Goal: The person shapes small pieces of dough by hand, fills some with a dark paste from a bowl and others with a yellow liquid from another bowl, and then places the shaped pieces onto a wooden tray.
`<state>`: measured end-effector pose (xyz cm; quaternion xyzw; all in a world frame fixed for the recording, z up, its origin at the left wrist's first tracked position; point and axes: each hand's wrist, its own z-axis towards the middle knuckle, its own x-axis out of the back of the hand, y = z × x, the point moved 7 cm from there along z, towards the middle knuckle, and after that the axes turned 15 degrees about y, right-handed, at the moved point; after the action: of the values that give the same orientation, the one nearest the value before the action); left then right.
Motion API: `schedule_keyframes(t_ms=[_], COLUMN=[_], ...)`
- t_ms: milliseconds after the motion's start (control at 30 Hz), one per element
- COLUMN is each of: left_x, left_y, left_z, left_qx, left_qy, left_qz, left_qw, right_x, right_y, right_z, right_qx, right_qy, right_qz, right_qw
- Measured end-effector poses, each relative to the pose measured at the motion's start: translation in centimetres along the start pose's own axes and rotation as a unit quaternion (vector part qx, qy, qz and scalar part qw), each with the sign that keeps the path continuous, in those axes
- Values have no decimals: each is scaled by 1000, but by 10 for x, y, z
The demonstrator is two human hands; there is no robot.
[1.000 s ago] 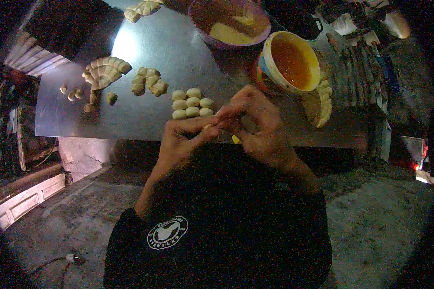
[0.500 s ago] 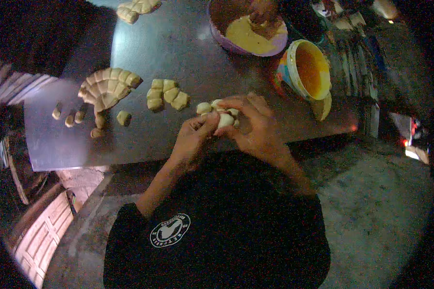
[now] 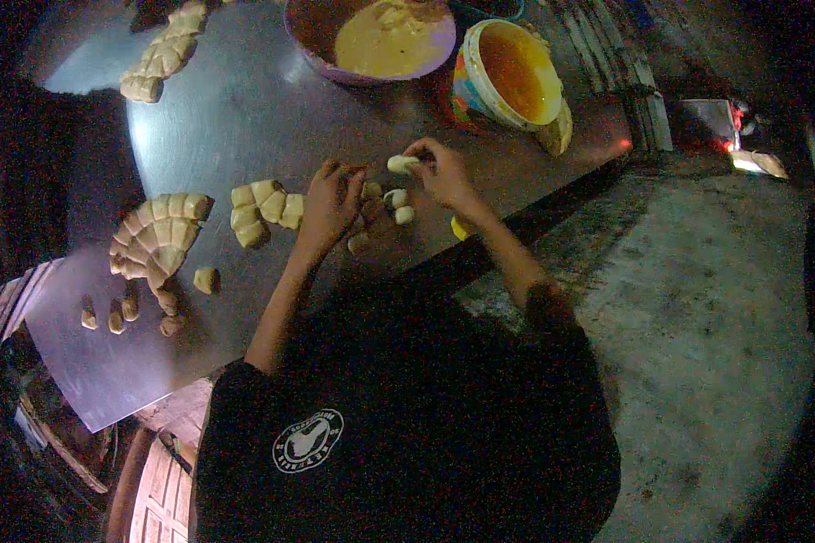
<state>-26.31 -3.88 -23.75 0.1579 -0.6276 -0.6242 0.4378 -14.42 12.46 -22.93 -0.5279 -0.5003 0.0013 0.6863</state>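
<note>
My right hand [image 3: 439, 181] pinches a pale dough piece [image 3: 398, 163] between thumb and fingers, raised toward the bucket's side. My left hand [image 3: 333, 204] is curled over the metal table [image 3: 244, 136]; what it holds, if anything, I cannot make out. Beside and partly behind it sit small pale dough balls [image 3: 403, 214]. Farther left lie a clump of cut dough [image 3: 263, 208], a fan-shaped scored sheet of dough [image 3: 158, 226] and several loose pieces [image 3: 116, 321]. A small yellow object [image 3: 462, 226] shows by my right forearm.
A purple bowl [image 3: 389, 41] of pale batter and a white-rimmed bucket [image 3: 516, 77] of orange liquid stand at the back. Another dough strip [image 3: 163, 59] lies at upper left, a yellowish piece [image 3: 557, 131] beside the bucket. Concrete floor [image 3: 688, 344] lies right, a pale door [image 3: 163, 498] lower left.
My hands have separated, the right lifting a dough piece up from the group. The view has swung, so the table sits more slanted. A hand that was in the purple bowl has gone from it.
</note>
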Motion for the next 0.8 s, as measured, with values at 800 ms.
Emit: schedule_keyframes(t_ms=[800], left_x=[3], left_y=[-58], left_z=[-76], left_qx=[11], left_qy=[45], left_qz=[127], left_qw=[991], right_x=[-70], right_y=[-34], right_z=[-53], right_qx=[530], right_qy=[-284], right_qz=[-89], right_qw=[794])
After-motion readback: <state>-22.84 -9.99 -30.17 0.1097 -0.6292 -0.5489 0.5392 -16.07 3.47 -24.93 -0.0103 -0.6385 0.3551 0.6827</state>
